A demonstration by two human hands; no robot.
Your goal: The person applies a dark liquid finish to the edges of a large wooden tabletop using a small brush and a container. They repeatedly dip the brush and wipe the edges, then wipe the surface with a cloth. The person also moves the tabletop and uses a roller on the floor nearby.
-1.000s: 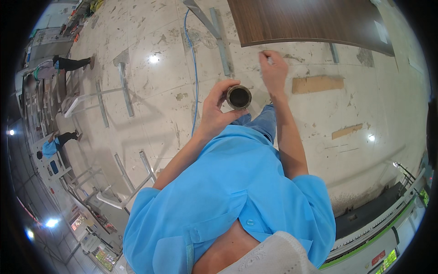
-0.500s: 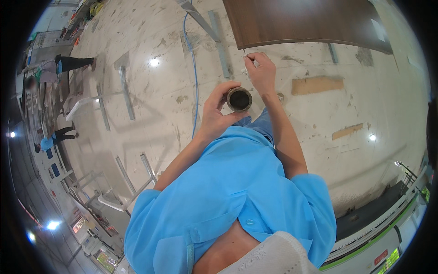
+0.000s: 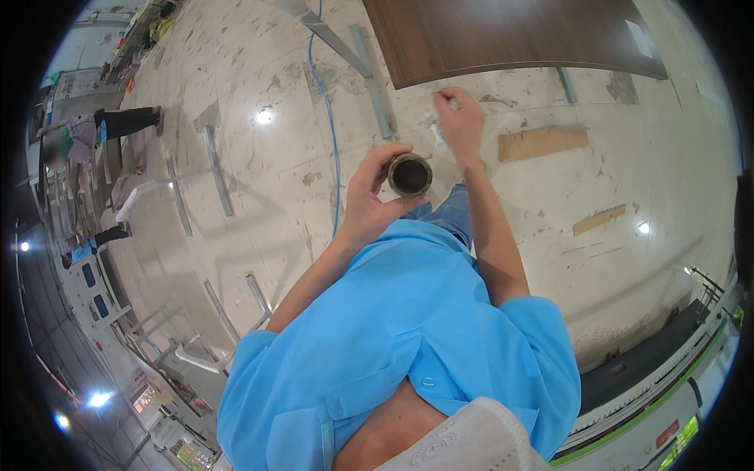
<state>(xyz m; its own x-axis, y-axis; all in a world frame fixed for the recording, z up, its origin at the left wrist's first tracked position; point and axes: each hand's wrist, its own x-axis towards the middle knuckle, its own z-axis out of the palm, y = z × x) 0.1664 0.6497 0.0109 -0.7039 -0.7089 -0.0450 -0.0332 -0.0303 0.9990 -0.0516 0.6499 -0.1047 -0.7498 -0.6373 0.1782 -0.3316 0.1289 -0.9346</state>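
My left hand (image 3: 375, 188) is wrapped round a small round pot (image 3: 425, 166), its open mouth facing up and its inside dark. Just right of the pot and farther out, my right hand (image 3: 462, 122) is closed with its fingers curled in a pinch. A small pale bit shows between those fingers, too small to name. White crumpled stuff (image 3: 437, 135) appears beside that hand, and I cannot tell whether the hand touches it. Beyond the right hand is the near edge of a dark brown wood-grain board (image 3: 503, 43).
Metal stand legs (image 3: 371, 78) and a blue hose (image 3: 330, 125) lie left of the board. Two tan strips (image 3: 542, 144) are on the stained floor at right. Metal frames (image 3: 216, 173) stand at left, with two people (image 3: 118, 125) farther off. A long machine (image 3: 644, 400) runs along the lower right.
My right hand has drawn slightly right, away from the board's near corner. The left hand still holds the pot in nearly the same place. The view has shifted a little.
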